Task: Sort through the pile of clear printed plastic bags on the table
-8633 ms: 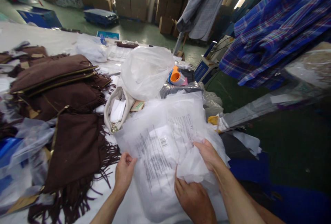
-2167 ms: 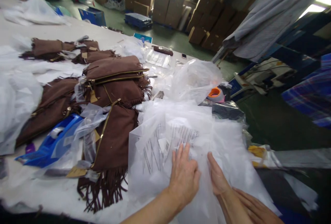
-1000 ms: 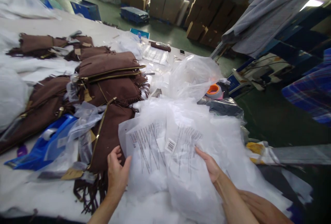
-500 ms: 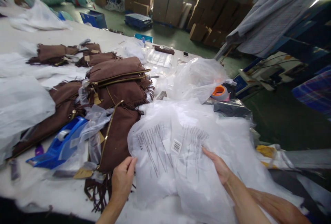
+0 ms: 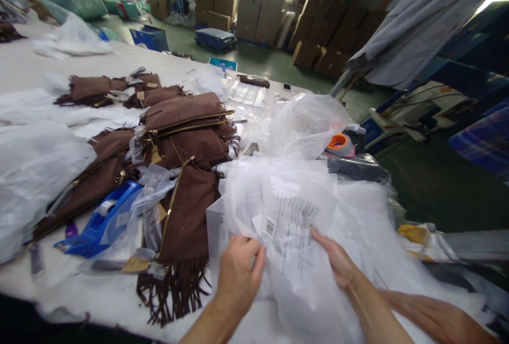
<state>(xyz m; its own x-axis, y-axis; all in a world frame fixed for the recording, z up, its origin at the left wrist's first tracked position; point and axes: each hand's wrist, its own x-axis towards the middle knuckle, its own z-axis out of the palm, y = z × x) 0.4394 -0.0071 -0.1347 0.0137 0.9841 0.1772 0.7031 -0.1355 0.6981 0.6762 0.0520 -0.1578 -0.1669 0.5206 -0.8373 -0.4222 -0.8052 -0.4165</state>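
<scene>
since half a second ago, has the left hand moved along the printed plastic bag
Yes. The left hand has shifted right, away from the brown fringed bag at the printed plastic bag's left edge, to just below the barcode label, nearer the right hand.

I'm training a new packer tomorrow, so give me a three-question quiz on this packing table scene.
1. True or false: both hands touch the printed plastic bag.
2. What lies just left of the left hand? A) brown fringed bag B) cardboard box C) plaid shirt
3. What colour is the tape dispenser under the loose clear plastic?

Key: 1 true, the right hand too; 2 A; 3 blue.
</scene>
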